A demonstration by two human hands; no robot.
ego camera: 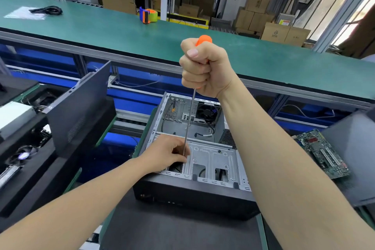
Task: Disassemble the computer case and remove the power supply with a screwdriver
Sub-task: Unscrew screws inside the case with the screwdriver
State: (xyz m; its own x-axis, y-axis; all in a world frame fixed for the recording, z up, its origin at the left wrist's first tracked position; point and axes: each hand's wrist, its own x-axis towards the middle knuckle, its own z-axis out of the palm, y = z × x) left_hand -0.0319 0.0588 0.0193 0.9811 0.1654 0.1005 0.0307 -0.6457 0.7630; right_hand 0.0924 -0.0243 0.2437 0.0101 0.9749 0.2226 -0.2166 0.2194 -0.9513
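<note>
An open computer case [215, 160] lies on its side in front of me, with its grey metal inside showing and a fan [209, 110] at its far end. My right hand [203, 69] grips the orange handle of a long screwdriver [189, 119], held upright above the case. Its thin shaft runs down to the drive cage near the front left. My left hand [168, 152] sits inside the case there, fingers curled around the lower shaft near the tip. The tip and the screw are hidden by that hand.
A removed dark side panel [81, 111] leans at the left. A green circuit board [322, 154] lies at the right. Behind runs a green conveyor belt [121, 30] with a tape dispenser [148, 15] and a black cable [47, 10]. Other dark cases stand at the far left.
</note>
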